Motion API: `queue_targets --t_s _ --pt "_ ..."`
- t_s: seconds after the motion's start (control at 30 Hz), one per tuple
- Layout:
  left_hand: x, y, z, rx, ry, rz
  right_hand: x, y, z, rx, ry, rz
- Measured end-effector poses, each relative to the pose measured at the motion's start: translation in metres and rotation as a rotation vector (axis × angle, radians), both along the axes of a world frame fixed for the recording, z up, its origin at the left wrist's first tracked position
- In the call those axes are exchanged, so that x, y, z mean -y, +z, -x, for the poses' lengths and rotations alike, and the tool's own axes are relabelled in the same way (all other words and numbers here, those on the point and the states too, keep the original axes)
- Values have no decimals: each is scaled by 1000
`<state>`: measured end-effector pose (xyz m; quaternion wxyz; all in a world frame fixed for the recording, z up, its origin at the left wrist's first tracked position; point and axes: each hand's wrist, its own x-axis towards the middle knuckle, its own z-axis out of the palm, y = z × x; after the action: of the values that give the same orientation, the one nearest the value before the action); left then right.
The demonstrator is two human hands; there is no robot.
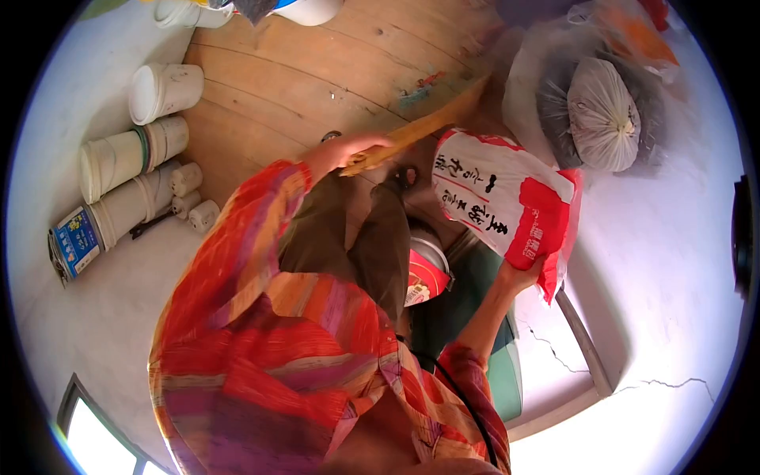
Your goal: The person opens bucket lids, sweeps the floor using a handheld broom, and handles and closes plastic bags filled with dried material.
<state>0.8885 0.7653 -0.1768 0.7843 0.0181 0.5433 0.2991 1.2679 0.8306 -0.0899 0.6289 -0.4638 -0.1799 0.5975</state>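
My left hand [358, 147] reaches over my knees, its fingers closed on one end of a long flat yellow-brown strip [431, 120]. The strip slants up and away to the right; I cannot tell what it is made of. On the right, my right hand [520, 275] grips the lower edge of a white and red printed bag [500, 192] with black characters. The bag is tilted, and its far end lies close to the strip. Below it, near my leg, stands a red tin or bucket [426, 273], partly hidden.
White plastic buckets [172, 89] line the left wall, several of them lying on their sides, beside a blue-labelled container [76, 241]. A tied plastic bag [603, 115] sits at the right. Wooden planks [277, 79] make up the floor. A green surface [475, 317] lies below the printed bag.
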Motion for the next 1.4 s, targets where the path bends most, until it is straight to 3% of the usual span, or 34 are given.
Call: queue_targets --t_s 0.13,0.2,0.23,0.3,0.37,0.43,0.5,0.67,0.73,0.83,0.97,1.0,1.1,1.17,1.23,1.27,1.3,1.37,1.4 --pt "-6 -35 -34 110 37 60 15 -64 -31 -34 -46 -33" --pt "11 -47 -33 107 -35 -236 14 -97 -49 -24 -98 0" --pt "26 -49 -30 96 -34 -237 8 -111 -59 -79 -181 29" --pt "70 -27 -26 139 260 -31 3 -145 -92 -183 -312 96" --pt "97 4 -21 -8 365 131 4 -147 -115 -91 -280 186" --pt "127 2 -15 -8 374 158 2 -141 -128 -18 -270 223" --pt "146 10 -16 -10 386 176 -15 -154 -148 89 -460 509" --pt "117 57 -27 -50 250 105 -40 -203 -187 73 -310 686" --pt "84 28 -31 8 199 -14 -31 -194 -180 291 -160 1173" --pt "10 4 -38 29 249 -70 -3 -140 -102 424 275 987" --pt "34 -51 -53 201 362 -54 -26 -88 16 -95 668 962" --pt "49 -42 -48 188 360 -93 -48 -72 50 -71 758 881" --pt "101 76 -27 49 281 -44 -153 4 166 409 1062 365" --pt "124 122 -13 0 252 10 -235 38 253 1243 1190 -530" --pt "131 49 1 7 289 17 -288 106 337 1359 1003 -1136" --pt "125 34 15 19 318 52 -314 147 381 1504 840 -1289" --pt "131 40 25 32 326 28 -320 179 409 1614 773 -1240" --pt "141 56 36 29 338 36 -332 207 438 1805 782 -966" --pt "140 61 45 19 358 68 -365 180 457 1900 659 -1004"
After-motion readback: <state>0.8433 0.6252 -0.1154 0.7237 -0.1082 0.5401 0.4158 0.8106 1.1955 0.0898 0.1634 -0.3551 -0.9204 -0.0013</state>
